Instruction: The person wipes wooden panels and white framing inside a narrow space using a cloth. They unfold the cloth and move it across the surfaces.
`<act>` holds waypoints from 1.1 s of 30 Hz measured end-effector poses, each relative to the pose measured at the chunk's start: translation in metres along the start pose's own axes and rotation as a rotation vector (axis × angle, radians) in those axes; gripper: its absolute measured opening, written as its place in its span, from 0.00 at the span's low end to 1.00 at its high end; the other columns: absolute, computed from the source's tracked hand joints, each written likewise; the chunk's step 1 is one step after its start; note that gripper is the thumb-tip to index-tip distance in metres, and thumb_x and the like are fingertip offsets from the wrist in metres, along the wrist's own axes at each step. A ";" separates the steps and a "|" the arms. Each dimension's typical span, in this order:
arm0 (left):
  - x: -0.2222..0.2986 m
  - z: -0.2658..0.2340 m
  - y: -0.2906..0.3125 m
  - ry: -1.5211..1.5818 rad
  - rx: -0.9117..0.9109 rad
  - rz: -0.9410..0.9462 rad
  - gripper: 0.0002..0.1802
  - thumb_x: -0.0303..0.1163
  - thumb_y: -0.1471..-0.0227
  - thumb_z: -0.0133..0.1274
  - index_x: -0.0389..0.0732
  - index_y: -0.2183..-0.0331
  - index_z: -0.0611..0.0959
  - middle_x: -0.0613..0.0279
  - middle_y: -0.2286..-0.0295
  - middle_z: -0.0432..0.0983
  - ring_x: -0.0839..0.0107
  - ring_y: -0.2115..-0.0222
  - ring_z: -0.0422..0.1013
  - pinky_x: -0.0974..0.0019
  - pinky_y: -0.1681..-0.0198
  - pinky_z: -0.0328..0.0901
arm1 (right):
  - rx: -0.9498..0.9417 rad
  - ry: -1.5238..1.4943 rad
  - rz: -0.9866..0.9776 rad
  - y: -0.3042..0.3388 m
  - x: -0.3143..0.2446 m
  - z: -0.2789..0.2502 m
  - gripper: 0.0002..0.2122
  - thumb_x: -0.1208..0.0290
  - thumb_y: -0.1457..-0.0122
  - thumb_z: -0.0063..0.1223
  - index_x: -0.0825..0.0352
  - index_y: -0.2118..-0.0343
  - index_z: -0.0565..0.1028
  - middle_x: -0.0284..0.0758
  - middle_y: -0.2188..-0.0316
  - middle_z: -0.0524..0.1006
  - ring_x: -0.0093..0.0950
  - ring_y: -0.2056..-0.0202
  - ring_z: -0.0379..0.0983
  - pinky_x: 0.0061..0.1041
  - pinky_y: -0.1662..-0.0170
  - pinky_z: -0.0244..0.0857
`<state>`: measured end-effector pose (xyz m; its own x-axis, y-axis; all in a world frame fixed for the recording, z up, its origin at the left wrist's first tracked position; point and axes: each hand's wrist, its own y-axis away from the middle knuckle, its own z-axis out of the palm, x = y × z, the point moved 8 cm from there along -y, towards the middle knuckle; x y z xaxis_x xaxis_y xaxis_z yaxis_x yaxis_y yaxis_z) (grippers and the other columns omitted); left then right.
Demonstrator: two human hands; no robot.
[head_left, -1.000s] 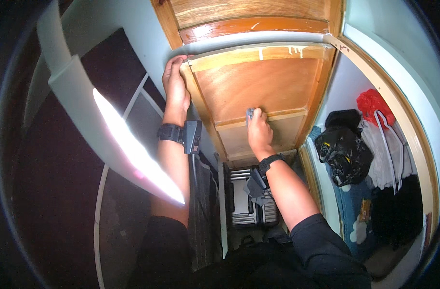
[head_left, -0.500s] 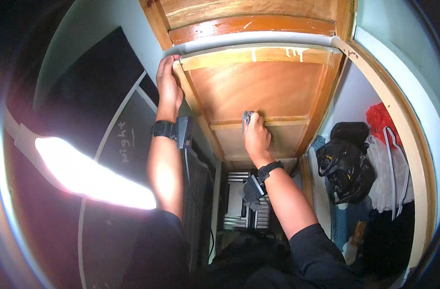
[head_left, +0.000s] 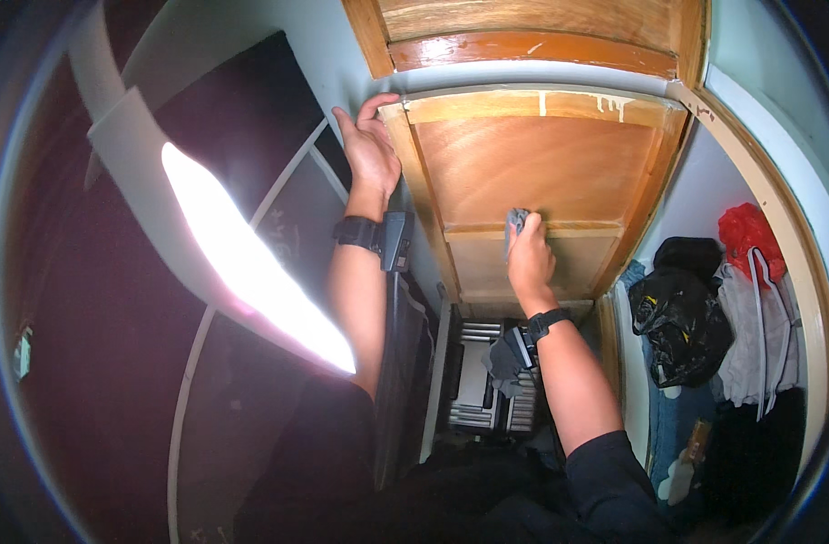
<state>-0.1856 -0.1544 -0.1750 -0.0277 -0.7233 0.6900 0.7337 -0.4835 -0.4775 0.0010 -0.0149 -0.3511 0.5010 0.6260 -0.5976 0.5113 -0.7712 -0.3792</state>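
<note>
A panelled wooden cabinet door (head_left: 532,172) with pale drips along its top rail hangs open in front of me. My left hand (head_left: 371,150) rests at the door's upper left corner, thumb apart and fingers reaching behind the edge. In my right hand (head_left: 530,256) is a bunched grey cloth (head_left: 518,220), pressed against the door near the middle rail. The fingers are closed round the cloth, so most of it is hidden.
A bright lamp (head_left: 251,263) glares at the left, before a dark board (head_left: 242,118). On the right, the open cabinet holds a black plastic bag (head_left: 682,313), a red bag (head_left: 750,238) and hangers (head_left: 766,335). Below stands a rack with metal bars (head_left: 478,376).
The view has shifted, so door and arms sit further right. My left hand's thumb has spread away from the door edge. The cloth stays by the middle rail.
</note>
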 end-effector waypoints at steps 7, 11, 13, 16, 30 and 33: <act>0.007 -0.002 -0.001 -0.144 -0.045 0.094 0.10 0.25 0.47 0.53 0.39 0.61 0.76 0.62 0.69 0.74 0.74 0.68 0.72 0.69 0.62 0.68 | -0.007 -0.048 -0.005 0.001 -0.006 -0.001 0.14 0.60 0.39 0.44 0.64 0.59 0.60 0.47 0.64 0.72 0.48 0.67 0.74 0.45 0.66 0.69; 0.006 -0.007 0.001 -0.226 0.018 0.145 0.08 0.30 0.44 0.51 0.40 0.61 0.75 0.62 0.68 0.75 0.75 0.67 0.71 0.70 0.62 0.68 | 0.009 -0.061 0.010 0.005 -0.004 -0.002 0.14 0.59 0.39 0.44 0.65 0.59 0.60 0.47 0.64 0.71 0.49 0.66 0.74 0.46 0.66 0.69; 0.008 -0.008 0.001 -0.155 -0.037 0.060 0.10 0.34 0.43 0.49 0.41 0.60 0.75 0.62 0.66 0.74 0.73 0.64 0.70 0.68 0.60 0.68 | 0.008 -0.079 0.009 0.004 -0.004 -0.001 0.15 0.59 0.39 0.44 0.65 0.59 0.60 0.48 0.63 0.71 0.49 0.66 0.73 0.46 0.66 0.68; 0.003 -0.005 0.000 -0.118 -0.037 0.001 0.13 0.40 0.42 0.48 0.42 0.60 0.74 0.62 0.63 0.73 0.72 0.61 0.70 0.67 0.57 0.68 | -0.025 -0.048 0.030 0.004 -0.001 -0.001 0.15 0.59 0.39 0.44 0.66 0.59 0.60 0.48 0.62 0.71 0.49 0.65 0.73 0.47 0.65 0.68; 0.005 -0.010 -0.003 -0.261 -0.013 0.190 0.12 0.35 0.44 0.52 0.39 0.60 0.74 0.62 0.64 0.74 0.74 0.63 0.69 0.70 0.57 0.66 | 0.002 -0.113 0.034 0.008 -0.001 -0.002 0.14 0.59 0.39 0.44 0.66 0.61 0.61 0.49 0.62 0.72 0.51 0.63 0.72 0.49 0.63 0.65; 0.002 -0.007 -0.003 -0.267 -0.016 0.200 0.12 0.35 0.44 0.52 0.39 0.60 0.75 0.63 0.64 0.74 0.75 0.62 0.69 0.69 0.56 0.65 | 0.005 -0.095 0.028 0.008 0.001 -0.003 0.14 0.60 0.40 0.45 0.66 0.61 0.61 0.49 0.63 0.72 0.51 0.64 0.72 0.49 0.64 0.65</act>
<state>-0.1924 -0.1582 -0.1762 0.2964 -0.6506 0.6992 0.6961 -0.3541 -0.6246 0.0079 -0.0200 -0.3527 0.4463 0.5910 -0.6719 0.4947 -0.7887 -0.3650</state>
